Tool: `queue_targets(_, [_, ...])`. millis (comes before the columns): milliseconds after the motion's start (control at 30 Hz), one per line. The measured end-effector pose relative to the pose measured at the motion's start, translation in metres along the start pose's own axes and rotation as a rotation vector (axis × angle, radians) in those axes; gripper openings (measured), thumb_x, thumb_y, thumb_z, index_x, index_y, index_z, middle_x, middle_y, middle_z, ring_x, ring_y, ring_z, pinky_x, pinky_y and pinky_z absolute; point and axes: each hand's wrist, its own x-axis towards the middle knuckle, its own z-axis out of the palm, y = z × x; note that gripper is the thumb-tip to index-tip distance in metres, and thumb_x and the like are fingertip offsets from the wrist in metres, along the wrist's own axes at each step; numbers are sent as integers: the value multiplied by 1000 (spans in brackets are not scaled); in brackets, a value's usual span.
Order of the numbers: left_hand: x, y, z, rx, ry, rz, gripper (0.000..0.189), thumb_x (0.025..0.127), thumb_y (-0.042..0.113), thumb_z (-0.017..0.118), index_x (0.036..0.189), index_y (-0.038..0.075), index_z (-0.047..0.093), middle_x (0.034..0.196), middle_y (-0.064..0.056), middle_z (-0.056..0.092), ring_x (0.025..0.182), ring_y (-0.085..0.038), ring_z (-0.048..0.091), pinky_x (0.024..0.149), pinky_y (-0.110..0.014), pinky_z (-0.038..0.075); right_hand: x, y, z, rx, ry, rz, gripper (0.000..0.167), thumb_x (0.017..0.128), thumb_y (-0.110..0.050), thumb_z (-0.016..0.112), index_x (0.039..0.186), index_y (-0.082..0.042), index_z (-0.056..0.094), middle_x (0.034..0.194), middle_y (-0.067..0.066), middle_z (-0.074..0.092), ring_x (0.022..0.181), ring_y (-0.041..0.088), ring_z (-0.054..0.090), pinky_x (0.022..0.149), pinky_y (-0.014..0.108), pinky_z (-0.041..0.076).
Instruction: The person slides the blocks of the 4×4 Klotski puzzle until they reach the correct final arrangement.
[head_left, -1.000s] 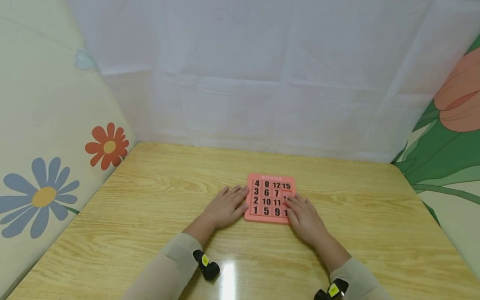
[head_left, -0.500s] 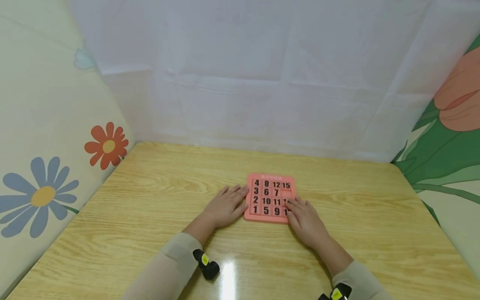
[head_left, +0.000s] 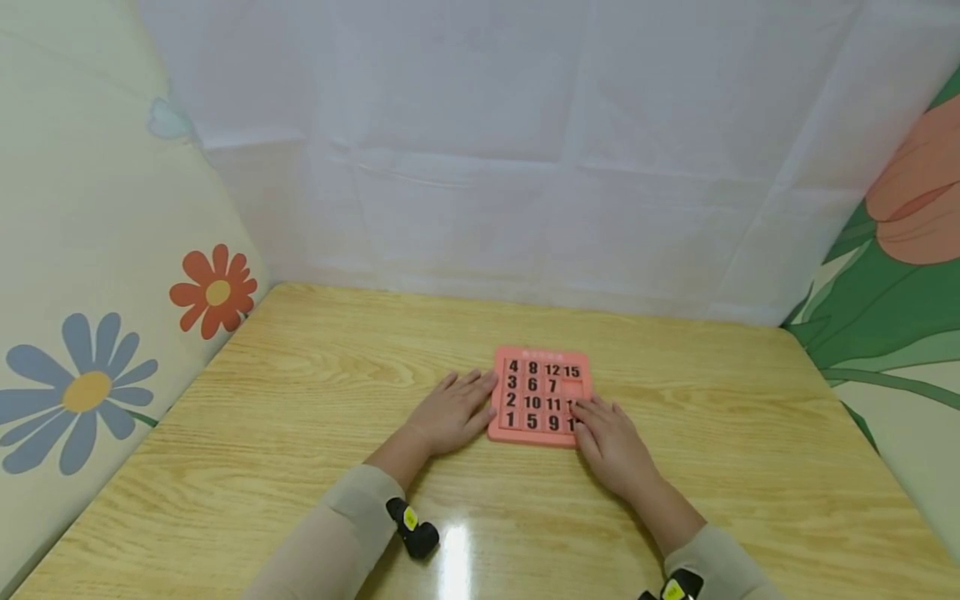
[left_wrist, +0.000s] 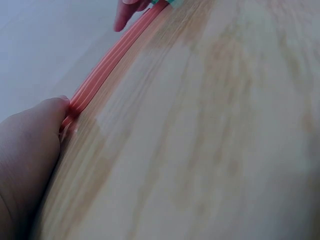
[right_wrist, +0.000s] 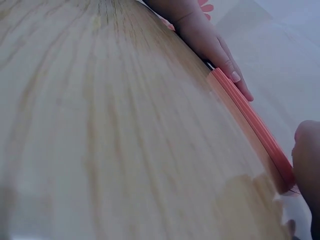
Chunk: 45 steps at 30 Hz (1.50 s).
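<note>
A pink number slide puzzle (head_left: pixel 532 393) lies flat on the wooden table in the head view. Its black-numbered tiles stand in rows, with one gap at the right of the second row from the top. My left hand (head_left: pixel 453 412) rests against the puzzle's left edge, fingers extended. On the other side, my right hand (head_left: pixel 617 442) lies along the right edge, its fingertips over the tile below the gap and partly hiding the two lowest right tiles. In the left wrist view, the left thumb (left_wrist: pixel 37 130) touches the frame's near corner.
The wooden table (head_left: pixel 300 375) extends around the puzzle. A white cloth (head_left: pixel 480 167) hangs behind it, and flower-printed panels (head_left: pixel 90 208) stand at both sides. Each sleeve bears a black wrist camera (head_left: pixel 412 529).
The tile under my right fingertips has slid toward me, so the gap above it now shows fully. The right fingertips have drawn back slightly; the left hand has stayed put.
</note>
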Motion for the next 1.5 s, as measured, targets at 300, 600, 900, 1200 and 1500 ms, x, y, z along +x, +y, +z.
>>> queue_targets(300, [0, 0, 0, -6, 1, -1, 61, 105, 44, 32, 157, 12, 24, 162, -4, 27, 152, -26, 21, 126, -48, 10, 9, 2, -1, -2, 25, 44, 41, 103, -20, 44, 136, 0, 56, 145, 18, 52, 140, 38, 41, 120, 56, 26])
queue_targets(600, [0, 0, 1, -4, -11, -7, 62, 105, 45, 31, 157, 12, 22, 163, -3, 25, 152, -25, 20, 126, -47, 10, 35, 7, -4, 1, -48, 79, 45, 104, -22, 39, 141, 2, 50, 150, 20, 45, 145, 40, 32, 121, 57, 22])
queue_targets(900, [0, 1, 2, -12, -5, -2, 61, 105, 44, 32, 157, 11, 24, 163, -4, 26, 152, -26, 20, 126, -48, 9, 54, 12, -7, -68, -98, 77, 46, 104, -22, 38, 139, 2, 52, 148, 21, 48, 143, 41, 35, 120, 58, 24])
queue_targets(1200, [0, 1, 2, -6, 2, -1, 61, 105, 43, 33, 156, 11, 25, 162, -4, 27, 152, -27, 21, 126, -49, 10, 55, 9, -8, -94, -128, 95, 46, 104, -23, 37, 140, 1, 52, 148, 20, 48, 144, 39, 35, 121, 57, 22])
queue_targets(1500, [0, -1, 1, -4, -1, -7, 61, 105, 43, 33, 156, 11, 25, 162, -5, 27, 152, -26, 21, 126, -48, 10, 51, 8, -7, -83, -142, 107, 47, 104, -26, 37, 140, -1, 52, 149, 18, 47, 145, 38, 33, 123, 54, 20])
